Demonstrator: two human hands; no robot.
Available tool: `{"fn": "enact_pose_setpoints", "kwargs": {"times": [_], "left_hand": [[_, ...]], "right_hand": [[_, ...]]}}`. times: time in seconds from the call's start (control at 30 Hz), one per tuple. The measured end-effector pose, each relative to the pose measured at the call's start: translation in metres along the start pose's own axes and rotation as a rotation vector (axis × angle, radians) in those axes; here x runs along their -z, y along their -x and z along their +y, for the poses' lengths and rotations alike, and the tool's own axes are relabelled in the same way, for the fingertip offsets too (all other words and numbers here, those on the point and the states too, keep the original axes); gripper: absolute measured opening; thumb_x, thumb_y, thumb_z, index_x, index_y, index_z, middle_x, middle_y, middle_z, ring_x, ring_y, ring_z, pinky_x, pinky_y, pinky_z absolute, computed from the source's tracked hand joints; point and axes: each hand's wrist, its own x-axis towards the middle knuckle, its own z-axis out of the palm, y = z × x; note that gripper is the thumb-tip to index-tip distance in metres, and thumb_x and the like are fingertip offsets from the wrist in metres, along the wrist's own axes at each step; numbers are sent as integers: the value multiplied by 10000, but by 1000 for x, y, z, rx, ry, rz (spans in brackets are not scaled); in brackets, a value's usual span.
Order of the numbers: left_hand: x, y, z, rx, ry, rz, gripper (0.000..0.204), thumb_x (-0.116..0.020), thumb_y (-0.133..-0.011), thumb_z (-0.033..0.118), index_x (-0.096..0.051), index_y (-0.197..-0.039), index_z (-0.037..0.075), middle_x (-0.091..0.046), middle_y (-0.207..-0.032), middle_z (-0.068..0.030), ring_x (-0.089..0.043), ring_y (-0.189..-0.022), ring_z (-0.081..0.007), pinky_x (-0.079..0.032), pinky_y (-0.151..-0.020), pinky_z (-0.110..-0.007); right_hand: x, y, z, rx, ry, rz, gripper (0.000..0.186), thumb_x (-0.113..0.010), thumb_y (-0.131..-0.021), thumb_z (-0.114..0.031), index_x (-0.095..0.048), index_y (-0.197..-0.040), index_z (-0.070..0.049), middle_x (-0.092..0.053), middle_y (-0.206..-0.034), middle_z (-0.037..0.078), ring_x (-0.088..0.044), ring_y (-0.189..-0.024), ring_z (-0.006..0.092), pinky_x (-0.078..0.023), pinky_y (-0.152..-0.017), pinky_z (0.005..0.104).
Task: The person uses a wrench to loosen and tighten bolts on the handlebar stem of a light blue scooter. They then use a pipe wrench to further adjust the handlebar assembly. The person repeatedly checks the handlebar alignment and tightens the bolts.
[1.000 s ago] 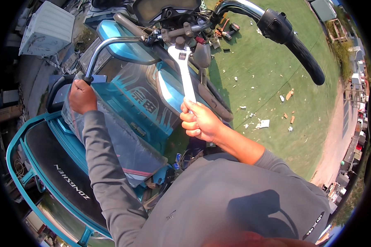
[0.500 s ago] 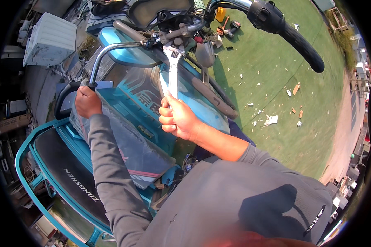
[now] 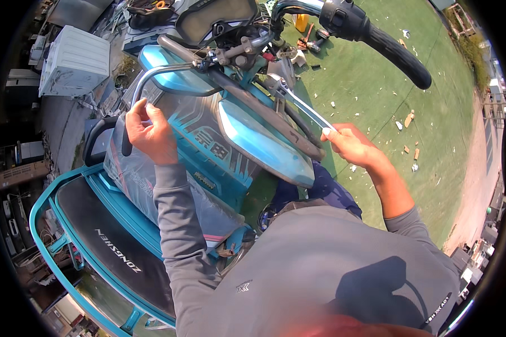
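My right hand (image 3: 351,145) is closed round the handle end of a silver adjustable wrench (image 3: 309,109). The wrench slants up and left, its head near a grey part beside the blue vehicle's front. Beside the left handlebar (image 3: 162,71), my left hand (image 3: 154,135) has loosely bent fingers, thumb and forefinger apart, nothing seen in them. Its fingers overlap the black left grip (image 3: 127,147); whether they touch it I cannot tell. The handlebar clamp (image 3: 239,53) sits at the middle, above the blue front panel (image 3: 258,135).
The black right grip (image 3: 402,59) reaches out at the upper right. A black seat (image 3: 109,241) inside a teal rail lies at lower left. On the green ground (image 3: 376,101) are scattered scraps and, farther off, a power tool (image 3: 320,38). A white cabinet (image 3: 76,62) stands at upper left.
My right hand has swung right with the wrench, taking its head off the handlebar clamp. My left hand has loosened from the left grip and shifted right.
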Motion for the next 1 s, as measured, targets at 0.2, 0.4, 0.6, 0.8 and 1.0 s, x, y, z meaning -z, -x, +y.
{"fn": "enact_pose_setpoints", "kwargs": {"times": [0.2, 0.4, 0.6, 0.8, 1.0], "left_hand": [[-130, 36, 61, 299, -210, -620, 514, -737, -822, 395, -683, -1196, 46, -733, -960, -98, -699, -906, -261, -526, -823, -382], [-174, 56, 59, 383, -306, -553, 442, -740, -829, 373, -687, -1138, 60, -732, -954, -113, -696, -903, -303, -526, -813, -401], [-206, 67, 42, 341, -248, -316, 338, -754, -839, 351, -698, -943, 35, -726, -865, -159, -694, -822, -357, -526, -754, -434], [-207, 64, 50, 339, -348, -270, 327, -704, -856, 335, -709, -945, 21, -734, -869, -138, -702, -824, -308, -520, -791, -411], [-205, 66, 59, 362, -349, -294, 300, -734, -826, 286, -718, -938, 8, -738, -866, -141, -698, -790, -298, -524, -763, -367]], "right_hand": [[-16, 51, 60, -348, -445, 63, 332, -467, -1035, -378, -567, -1044, -62, -379, -626, -67, -311, -474, 48, -240, -411, 243], [17, 78, 122, -553, -642, 187, 275, -454, -1040, -325, -537, -975, -72, -369, -613, -70, -304, -465, 42, -248, -400, 237], [54, 76, 178, -595, -880, 216, 223, -427, -1038, -286, -484, -985, -77, -304, -598, -75, -242, -440, 42, -194, -385, 240], [92, 61, 204, -639, -915, 185, 210, -423, -1033, -272, -485, -976, -80, -308, -598, -73, -241, -438, 46, -189, -385, 242], [119, 48, 219, -637, -867, 139, 239, -423, -1041, -299, -483, -983, -75, -311, -602, -70, -250, -453, 47, -199, -392, 240]]}}
